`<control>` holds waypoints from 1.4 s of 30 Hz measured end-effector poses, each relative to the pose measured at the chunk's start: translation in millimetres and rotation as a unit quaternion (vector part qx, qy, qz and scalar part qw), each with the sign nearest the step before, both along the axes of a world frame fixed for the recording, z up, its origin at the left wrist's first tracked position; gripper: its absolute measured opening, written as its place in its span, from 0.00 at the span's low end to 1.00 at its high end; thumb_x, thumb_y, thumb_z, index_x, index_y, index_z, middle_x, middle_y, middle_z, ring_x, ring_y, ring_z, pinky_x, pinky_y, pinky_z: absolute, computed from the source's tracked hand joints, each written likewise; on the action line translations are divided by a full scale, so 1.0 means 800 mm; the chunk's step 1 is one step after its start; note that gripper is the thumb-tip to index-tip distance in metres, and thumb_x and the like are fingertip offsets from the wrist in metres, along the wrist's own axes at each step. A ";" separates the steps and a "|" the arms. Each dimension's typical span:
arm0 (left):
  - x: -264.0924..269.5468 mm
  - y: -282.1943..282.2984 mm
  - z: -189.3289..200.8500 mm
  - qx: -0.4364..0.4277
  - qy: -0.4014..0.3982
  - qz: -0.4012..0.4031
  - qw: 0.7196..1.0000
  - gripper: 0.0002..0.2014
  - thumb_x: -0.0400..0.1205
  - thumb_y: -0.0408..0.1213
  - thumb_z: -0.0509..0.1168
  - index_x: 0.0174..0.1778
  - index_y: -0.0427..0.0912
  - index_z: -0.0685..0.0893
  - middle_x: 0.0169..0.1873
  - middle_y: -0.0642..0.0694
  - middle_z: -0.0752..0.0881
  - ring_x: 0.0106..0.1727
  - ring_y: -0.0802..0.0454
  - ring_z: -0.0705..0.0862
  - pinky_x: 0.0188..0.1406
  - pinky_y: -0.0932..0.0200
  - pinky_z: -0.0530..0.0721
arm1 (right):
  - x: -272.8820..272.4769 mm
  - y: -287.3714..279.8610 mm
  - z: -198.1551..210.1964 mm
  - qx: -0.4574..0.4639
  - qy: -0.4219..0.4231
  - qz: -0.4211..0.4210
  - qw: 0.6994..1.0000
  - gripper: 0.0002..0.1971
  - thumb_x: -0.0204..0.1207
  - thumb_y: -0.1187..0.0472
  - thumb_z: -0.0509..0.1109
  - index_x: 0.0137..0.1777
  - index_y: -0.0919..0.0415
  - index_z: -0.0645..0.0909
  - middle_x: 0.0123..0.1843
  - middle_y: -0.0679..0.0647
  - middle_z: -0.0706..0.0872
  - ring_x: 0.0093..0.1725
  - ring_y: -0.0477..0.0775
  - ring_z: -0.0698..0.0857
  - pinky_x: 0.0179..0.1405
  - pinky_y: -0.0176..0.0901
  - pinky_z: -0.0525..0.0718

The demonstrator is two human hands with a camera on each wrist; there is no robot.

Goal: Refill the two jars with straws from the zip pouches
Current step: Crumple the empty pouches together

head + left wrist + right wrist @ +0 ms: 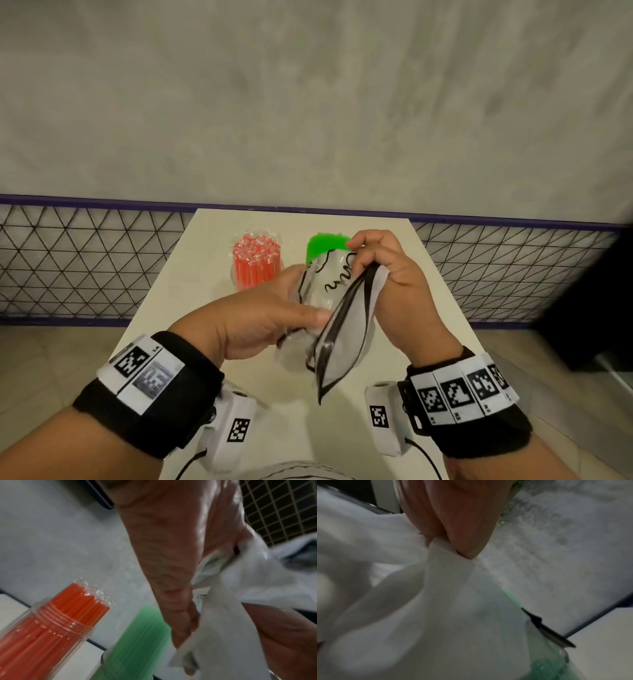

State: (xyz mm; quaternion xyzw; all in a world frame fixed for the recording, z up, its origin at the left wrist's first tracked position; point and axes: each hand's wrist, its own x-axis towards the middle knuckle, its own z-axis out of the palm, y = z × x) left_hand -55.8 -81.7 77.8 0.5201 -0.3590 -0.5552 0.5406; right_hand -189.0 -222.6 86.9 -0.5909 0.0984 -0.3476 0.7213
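Both hands hold a limp translucent zip pouch (337, 339) with black edging above the table's middle. My left hand (274, 315) grips its left side, thumb on the front. My right hand (383, 274) pinches the top edge of the pouch (447, 563). No straws show inside it. Behind it stand a clear jar (255, 265) packed with orange straws (56, 626) and a bundle of green straws (327, 246) whose jar the pouch hides. The green straws (135, 642) also show in the left wrist view beside the pouch (231, 601).
The cream table (191, 291) is narrow, with its far edge against a grey wall. A wire mesh fence (85, 260) with a purple rail runs on both sides. Tiled floor (51, 359) lies left and right of the table.
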 end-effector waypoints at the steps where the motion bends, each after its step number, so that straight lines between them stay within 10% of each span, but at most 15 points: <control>1: -0.003 -0.002 0.002 0.004 -0.032 0.006 0.999 0.32 0.73 0.28 0.78 0.72 0.42 0.75 0.64 0.34 0.85 0.66 0.35 0.84 0.69 0.36 0.80 | -0.001 0.001 0.001 -0.005 0.012 -0.002 1.000 0.10 0.72 0.76 0.62 0.42 0.64 0.81 0.51 0.49 0.85 0.52 0.44 0.84 0.54 0.33 0.80; 5: -0.001 -0.007 0.001 -0.020 -0.081 0.115 0.990 0.23 0.77 0.16 0.68 0.64 0.40 0.79 0.55 0.38 0.90 0.57 0.41 0.89 0.54 0.46 0.89 | -0.022 -0.007 -0.016 0.100 0.038 0.146 0.983 0.30 0.74 0.52 0.70 0.76 0.62 0.73 0.72 0.63 0.80 0.71 0.64 0.79 0.68 0.59 0.78; 10: 0.001 -0.017 -0.001 -0.055 -0.165 0.243 0.954 0.25 0.76 0.17 0.69 0.62 0.48 0.78 0.52 0.44 0.91 0.54 0.43 0.90 0.53 0.41 0.89 | -0.028 0.001 -0.025 0.067 0.102 0.223 0.967 0.41 0.74 0.34 0.67 0.83 0.54 0.62 0.79 0.60 0.73 0.78 0.64 0.73 0.73 0.63 0.74; 14: -0.004 -0.019 -0.002 -0.081 -0.098 0.203 0.971 0.28 0.76 0.13 0.66 0.66 0.45 0.77 0.56 0.38 0.90 0.57 0.37 0.89 0.54 0.38 0.88 | -0.006 0.015 -0.036 -0.070 0.147 0.107 0.981 0.32 0.71 0.60 0.78 0.74 0.52 0.70 0.66 0.53 0.86 0.68 0.57 0.83 0.69 0.63 0.80; 20: 0.027 -0.001 -0.007 -0.054 0.034 0.047 0.997 0.21 0.75 0.21 0.69 0.64 0.40 0.86 0.68 0.31 0.83 0.65 0.37 0.82 0.64 0.44 0.80 | -0.014 0.014 -0.034 0.164 0.026 0.139 0.976 0.17 0.70 0.81 0.64 0.55 0.66 0.85 0.52 0.66 0.90 0.49 0.60 0.91 0.37 0.47 0.90; 22: 0.031 -0.005 -0.013 -0.020 -0.057 0.050 0.997 0.16 0.75 0.26 0.68 0.51 0.50 0.92 0.69 0.41 0.84 0.64 0.38 0.80 0.57 0.42 0.76 | -0.015 0.015 -0.031 0.196 -0.022 0.184 0.963 0.18 0.73 0.78 0.56 0.44 0.67 0.88 0.53 0.65 0.90 0.57 0.63 0.89 0.49 0.49 0.89; 26: 0.037 -0.011 -0.020 -0.028 -0.275 0.088 0.957 0.20 0.75 0.19 0.71 0.45 0.54 0.92 0.54 0.56 0.90 0.59 0.54 0.87 0.64 0.43 0.84 | -0.012 0.008 -0.035 0.207 0.006 0.223 0.953 0.32 0.79 0.48 0.66 0.70 0.77 0.75 0.74 0.71 0.77 0.77 0.69 0.73 0.79 0.62 0.68; 29: 0.040 -0.005 -0.022 -0.075 -0.292 0.123 0.946 0.13 0.72 0.16 0.70 0.35 0.41 0.87 0.51 0.51 0.88 0.54 0.51 0.86 0.61 0.43 0.84 | -0.009 0.009 -0.031 0.092 0.123 0.194 0.969 0.50 0.59 0.23 0.70 0.57 0.74 0.80 0.68 0.65 0.83 0.70 0.63 0.81 0.69 0.58 0.76; 33: 0.041 0.008 -0.016 -0.071 -0.264 0.167 0.947 0.24 0.72 0.14 0.66 0.25 0.52 0.86 0.48 0.52 0.87 0.52 0.54 0.84 0.56 0.56 0.81 | 0.009 0.026 -0.042 -0.119 0.232 0.164 0.951 0.18 0.54 0.46 0.81 0.36 0.53 0.79 0.36 0.49 0.81 0.39 0.55 0.76 0.44 0.50 0.70; 38: 0.056 0.055 -0.014 -0.082 -0.086 0.238 0.964 0.13 0.81 0.19 0.63 0.51 0.40 0.87 0.52 0.45 0.89 0.55 0.50 0.87 0.61 0.50 0.84 | 0.027 0.037 -0.046 -0.142 0.237 0.108 0.955 0.14 0.56 0.53 0.79 0.40 0.46 0.79 0.43 0.54 0.85 0.44 0.64 0.86 0.51 0.68 0.84; 42: 0.083 0.135 -0.068 0.116 -0.302 0.212 0.922 0.20 0.77 0.45 0.74 0.64 0.64 0.82 0.69 0.57 0.81 0.70 0.62 0.78 0.69 0.57 0.77 | 0.034 0.035 -0.046 -0.138 0.238 0.078 0.958 0.13 0.61 0.56 0.77 0.45 0.46 0.79 0.55 0.64 0.86 0.57 0.73 0.86 0.57 0.79 0.81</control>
